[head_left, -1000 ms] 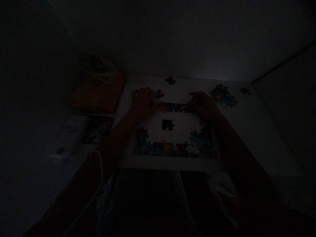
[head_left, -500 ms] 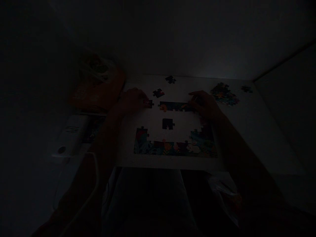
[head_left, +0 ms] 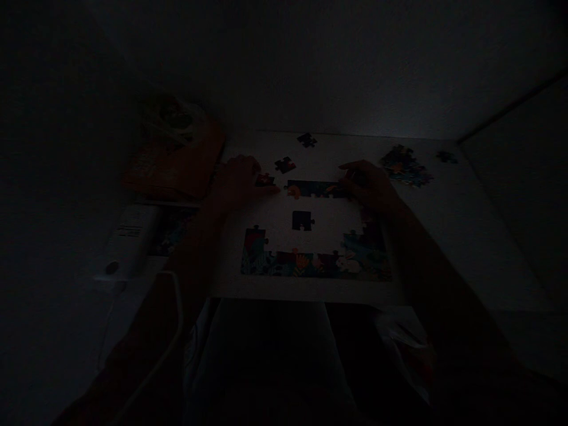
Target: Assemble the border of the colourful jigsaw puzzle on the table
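Note:
The scene is very dark. My left hand (head_left: 239, 182) is closed around a jigsaw piece (head_left: 265, 179), its thumb along the lower edge and its fingers above. Just to the right lies a joined strip of jigsaw pieces (head_left: 317, 189). My right hand (head_left: 368, 182) is at that strip's right end, thumb at the strip and index finger stretched apart above it. A single dark jigsaw piece (head_left: 302, 220) lies below the strip. Nearer to me is the joined lower border (head_left: 306, 264), which runs up at the right side, partly under my right forearm's shadow.
Two loose pieces, one upper (head_left: 306, 140) and one lower (head_left: 284, 164), lie beyond the strip. A heap of pieces (head_left: 404, 167) sits at the right on the white table (head_left: 465, 236). At the left are an orange bag (head_left: 177, 168), a white box (head_left: 131, 234) and a cable (head_left: 177, 296).
My left thumb has moved out to the right below the held piece, which has shifted slightly and tilted. My right hand stays almost where it was.

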Demonstrator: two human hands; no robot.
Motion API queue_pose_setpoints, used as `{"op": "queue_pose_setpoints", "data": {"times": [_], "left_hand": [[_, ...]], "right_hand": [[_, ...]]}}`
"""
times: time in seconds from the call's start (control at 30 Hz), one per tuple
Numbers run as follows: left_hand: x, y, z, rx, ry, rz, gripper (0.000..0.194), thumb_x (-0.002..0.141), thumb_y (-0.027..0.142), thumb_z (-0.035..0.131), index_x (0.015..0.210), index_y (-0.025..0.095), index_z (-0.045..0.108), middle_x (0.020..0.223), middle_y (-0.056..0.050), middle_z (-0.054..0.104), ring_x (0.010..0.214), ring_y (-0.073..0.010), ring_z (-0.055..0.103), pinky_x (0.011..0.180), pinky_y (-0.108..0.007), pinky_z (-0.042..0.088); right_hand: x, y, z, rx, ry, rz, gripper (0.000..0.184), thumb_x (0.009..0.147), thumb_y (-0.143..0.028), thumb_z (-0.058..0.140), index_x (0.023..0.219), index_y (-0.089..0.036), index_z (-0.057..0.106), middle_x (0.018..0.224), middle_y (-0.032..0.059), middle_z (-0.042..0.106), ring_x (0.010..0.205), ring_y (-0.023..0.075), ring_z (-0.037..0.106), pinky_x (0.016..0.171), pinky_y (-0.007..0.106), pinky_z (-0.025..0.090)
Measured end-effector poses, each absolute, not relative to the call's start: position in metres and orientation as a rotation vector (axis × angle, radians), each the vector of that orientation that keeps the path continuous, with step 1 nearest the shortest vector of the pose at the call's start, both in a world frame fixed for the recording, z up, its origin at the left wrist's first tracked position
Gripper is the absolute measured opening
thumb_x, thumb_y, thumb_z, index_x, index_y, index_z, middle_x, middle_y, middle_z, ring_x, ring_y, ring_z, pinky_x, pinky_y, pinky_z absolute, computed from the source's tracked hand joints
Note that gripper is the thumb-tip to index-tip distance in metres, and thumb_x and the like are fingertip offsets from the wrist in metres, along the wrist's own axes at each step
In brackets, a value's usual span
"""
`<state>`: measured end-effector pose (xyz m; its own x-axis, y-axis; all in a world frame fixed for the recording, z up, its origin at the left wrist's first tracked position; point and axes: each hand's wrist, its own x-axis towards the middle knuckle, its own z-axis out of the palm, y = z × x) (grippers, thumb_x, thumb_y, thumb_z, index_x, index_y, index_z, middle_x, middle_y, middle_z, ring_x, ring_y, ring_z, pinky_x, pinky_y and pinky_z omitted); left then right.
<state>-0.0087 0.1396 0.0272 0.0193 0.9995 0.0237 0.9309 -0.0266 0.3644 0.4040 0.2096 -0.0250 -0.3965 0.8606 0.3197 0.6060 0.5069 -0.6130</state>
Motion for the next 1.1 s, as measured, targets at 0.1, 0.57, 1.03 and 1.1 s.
{"op": "queue_pose_setpoints", "data": {"times": [0.1, 0.57, 1.03, 1.1], "left_hand": [[-0.004, 0.136, 0.029, 2.04, 1.995, 0.4, 0.059, 0.087, 0.07, 0.101, 0.117, 0.024, 0.078, 0.134, -0.017, 0.076, 0.135, -0.0451, 0.071, 0.12, -0.061, 0.055], [-0.015, 0.13, 0.036, 1.914, 1.818, 0.24, 0.055, 0.075, 0.059, 0.112, 0.11, 0.027, 0.084, 0.115, -0.01, 0.085, 0.114, -0.0374, 0.08, 0.099, -0.048, 0.063], [-0.047, 0.076, 0.029, 1.946, 1.839, 0.431, 0.057, 0.094, 0.039, 0.101, 0.144, 0.022, 0.081, 0.151, -0.016, 0.073, 0.133, -0.0348, 0.073, 0.114, -0.048, 0.062], [-0.049, 0.071, 0.027, 1.957, 1.837, 0.46, 0.041, 0.1, 0.034, 0.097, 0.136, 0.018, 0.083, 0.147, -0.016, 0.074, 0.129, -0.0326, 0.073, 0.113, -0.047, 0.062]], "right_hand": [[0.403, 0.209, -0.025, -1.203, -2.139, 0.543, 0.041, 0.105, -0.055, 0.082, 0.141, -0.035, 0.084, 0.112, 0.009, 0.085, 0.092, 0.0329, 0.079, 0.087, 0.054, 0.069], [0.406, 0.21, -0.025, -1.223, -2.129, 0.53, 0.039, 0.105, -0.06, 0.084, 0.136, -0.036, 0.087, 0.111, 0.0116, 0.085, 0.095, 0.0362, 0.079, 0.085, 0.057, 0.069], [0.406, 0.207, -0.021, -1.324, -2.116, 0.535, 0.048, 0.105, -0.07, 0.078, 0.135, -0.034, 0.088, 0.118, 0.0131, 0.088, 0.102, 0.0406, 0.081, 0.091, 0.061, 0.069], [0.405, 0.205, -0.019, -1.351, -2.112, 0.537, 0.048, 0.106, -0.07, 0.078, 0.136, -0.034, 0.089, 0.118, 0.0137, 0.088, 0.105, 0.0418, 0.082, 0.095, 0.063, 0.069]]}}
